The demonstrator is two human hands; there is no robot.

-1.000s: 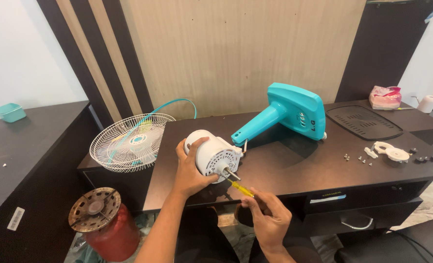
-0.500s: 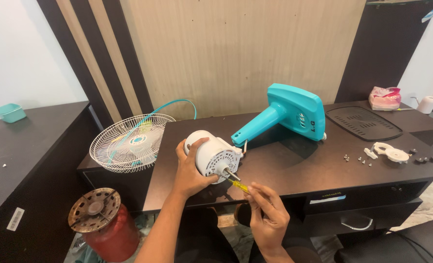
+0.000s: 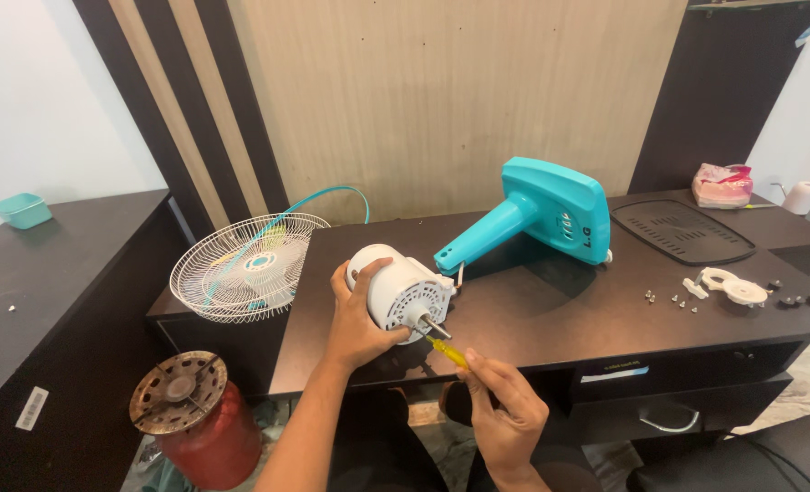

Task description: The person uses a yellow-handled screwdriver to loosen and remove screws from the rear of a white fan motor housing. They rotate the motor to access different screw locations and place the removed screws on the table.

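Nearby, pink packet (image 3: 721,185) — desk's (image 3: 550,319) corner.

Left hand (image 3: 355,319) grips white motor (image 3: 397,290) on desk (image 3: 560,319) | right hand (image 3: 505,415) holds yellow screwdriver (image 3: 448,352), tip at motor face | teal base (image 3: 537,217) behind motor | wire grille (image 3: 245,266) left of motor | screws (image 3: 671,298) right of motor

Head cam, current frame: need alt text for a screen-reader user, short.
A person's left hand steadies a white fan motor on a dark table while the right hand points a yellow-handled screwdriver at its face near the shaft. Behind lie a teal fan stand, a white wire fan guard at left, and small screws and white plastic parts at right.
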